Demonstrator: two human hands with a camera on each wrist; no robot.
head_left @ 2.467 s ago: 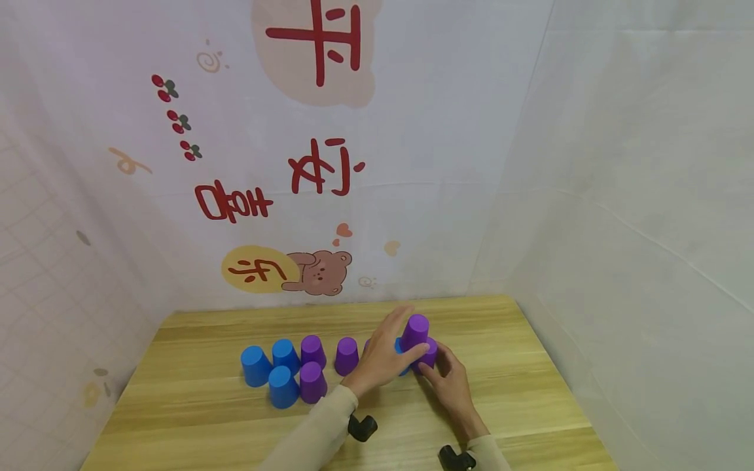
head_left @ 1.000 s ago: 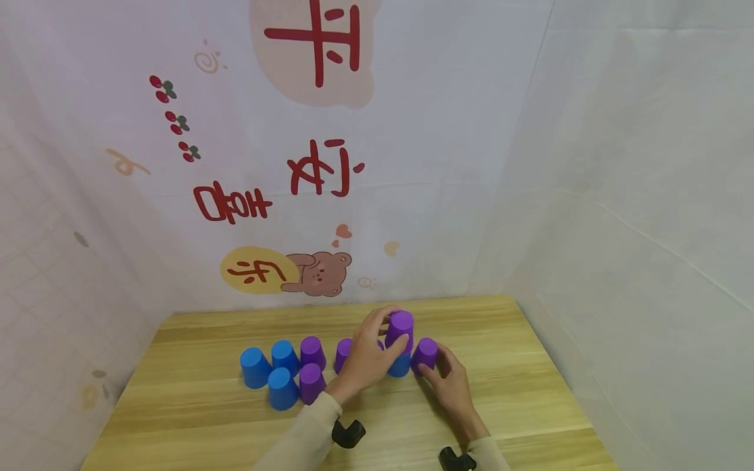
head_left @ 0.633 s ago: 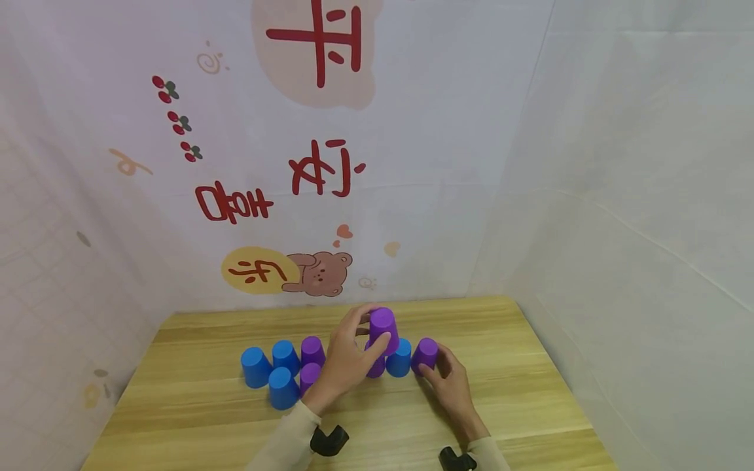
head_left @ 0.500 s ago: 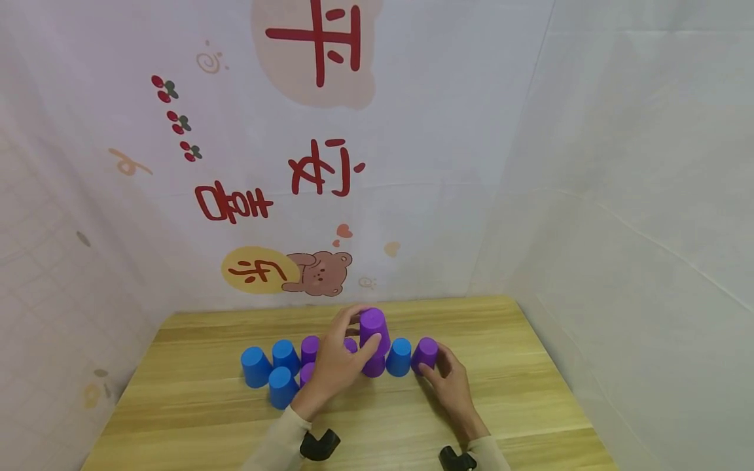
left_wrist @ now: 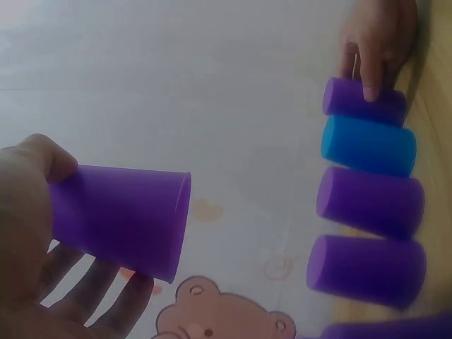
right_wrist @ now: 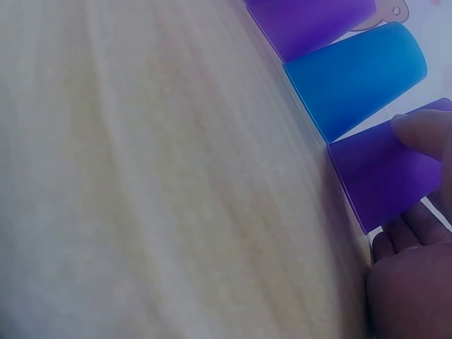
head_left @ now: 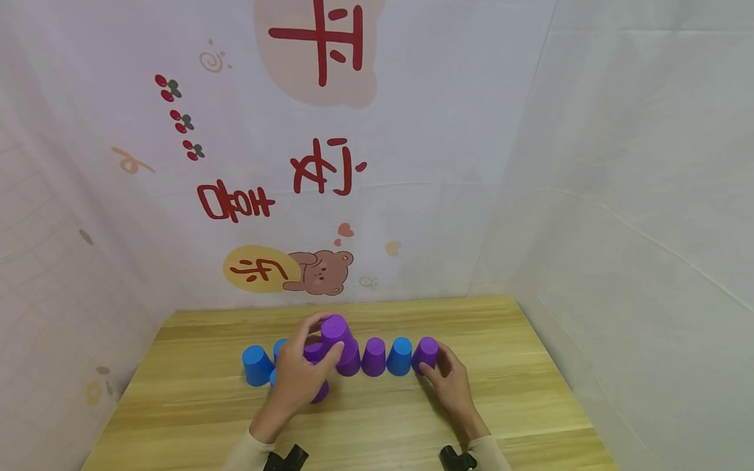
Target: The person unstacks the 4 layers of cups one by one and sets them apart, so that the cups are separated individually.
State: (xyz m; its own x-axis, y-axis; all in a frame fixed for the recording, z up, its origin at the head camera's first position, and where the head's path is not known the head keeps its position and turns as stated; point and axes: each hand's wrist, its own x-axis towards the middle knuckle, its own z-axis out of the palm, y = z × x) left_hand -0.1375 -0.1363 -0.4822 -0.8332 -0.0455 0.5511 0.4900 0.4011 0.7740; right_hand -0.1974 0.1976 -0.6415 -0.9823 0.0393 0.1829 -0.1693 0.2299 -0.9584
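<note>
My left hand (head_left: 297, 376) grips an upside-down purple cup (head_left: 334, 330), thumb on the near side and fingers round the back. In the left wrist view this held cup (left_wrist: 120, 219) is raised, its open rim turned away from the palm. At the right end of a row, my right hand (head_left: 452, 389) grips another inverted purple cup (head_left: 425, 355) standing on the table. Leftward from it come a blue cup (head_left: 399, 358), a purple cup (head_left: 374, 358) and one more purple cup (head_left: 351, 364), which the held cup partly covers in the head view.
Left of the row stands a group of inverted cups, among them a blue cup (head_left: 256, 366) and a purple cup (head_left: 321, 392); my left hand hides part of it. The wooden table (head_left: 383, 432) meets a printed white cloth (head_left: 436, 216) behind and at the sides.
My left hand has carried its purple cup leftward along the row, from above the right-end cup to near the left group. The right hand stays on its cup.
</note>
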